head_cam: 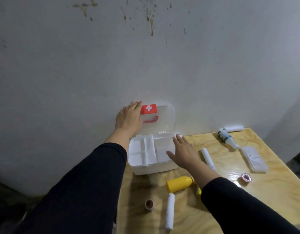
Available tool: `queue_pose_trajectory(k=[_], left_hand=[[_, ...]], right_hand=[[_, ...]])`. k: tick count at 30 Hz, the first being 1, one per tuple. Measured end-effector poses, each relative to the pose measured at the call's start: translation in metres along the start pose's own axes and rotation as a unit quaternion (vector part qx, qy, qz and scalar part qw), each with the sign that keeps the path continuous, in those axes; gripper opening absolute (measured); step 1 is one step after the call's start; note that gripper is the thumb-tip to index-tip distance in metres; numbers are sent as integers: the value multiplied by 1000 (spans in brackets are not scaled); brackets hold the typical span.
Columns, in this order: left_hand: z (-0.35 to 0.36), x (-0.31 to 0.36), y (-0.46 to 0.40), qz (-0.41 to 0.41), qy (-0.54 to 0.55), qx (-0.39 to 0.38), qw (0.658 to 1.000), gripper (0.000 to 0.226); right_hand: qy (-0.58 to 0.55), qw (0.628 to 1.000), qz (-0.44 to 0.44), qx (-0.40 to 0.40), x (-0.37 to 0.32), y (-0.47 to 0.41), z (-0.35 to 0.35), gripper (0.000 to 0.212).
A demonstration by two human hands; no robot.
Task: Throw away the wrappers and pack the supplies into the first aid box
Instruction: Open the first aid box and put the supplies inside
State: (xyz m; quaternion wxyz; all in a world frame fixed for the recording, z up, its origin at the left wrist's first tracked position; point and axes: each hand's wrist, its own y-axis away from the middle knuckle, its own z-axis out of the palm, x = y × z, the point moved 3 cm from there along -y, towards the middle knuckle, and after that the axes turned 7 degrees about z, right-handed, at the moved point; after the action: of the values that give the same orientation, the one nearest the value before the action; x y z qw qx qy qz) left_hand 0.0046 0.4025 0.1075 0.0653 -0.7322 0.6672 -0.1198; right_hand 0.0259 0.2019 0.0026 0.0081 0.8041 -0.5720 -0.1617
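Observation:
A white first aid box (152, 168) stands open at the table's far left, its clear lid (166, 119) upright against the wall with a red cross label. A white divided tray sits inside. My left hand (129, 118) lies flat on the lid's left edge. Fingers spread, my right hand (184, 152) rests over the box's right rim. Loose on the table lie a yellow bottle (178, 183), two white gauze rolls (169, 211) (208, 157), two tape rolls (149, 204) (245, 177), a white bottle (227, 138) and a clear flat case (254, 157).
The wooden table (257, 196) stands against a stained grey wall (145, 56). Another white roll (234, 128) lies at the far edge by the wall. A small yellow item (198, 191) peeks out beside my right sleeve. Dark floor lies to the left of the table.

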Motion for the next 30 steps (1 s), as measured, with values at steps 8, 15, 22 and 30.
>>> queue_pose_trajectory(k=[8,15,22,30], left_hand=[[12,81,32,154,74,-32,985,50],[72,124,71,184,87,-199,959,56],[111,123,103,163,66,-279,944,71],[116,123,106,157,63,-262,950,73]], right_hand=[[-18,997,77,-23,42,39,-36,61],[-34,980,188,-53,99,106,-10,59],[-78,970,225,-41,133,140,29,65],[-151,965,214,25,150,136,30,48]])
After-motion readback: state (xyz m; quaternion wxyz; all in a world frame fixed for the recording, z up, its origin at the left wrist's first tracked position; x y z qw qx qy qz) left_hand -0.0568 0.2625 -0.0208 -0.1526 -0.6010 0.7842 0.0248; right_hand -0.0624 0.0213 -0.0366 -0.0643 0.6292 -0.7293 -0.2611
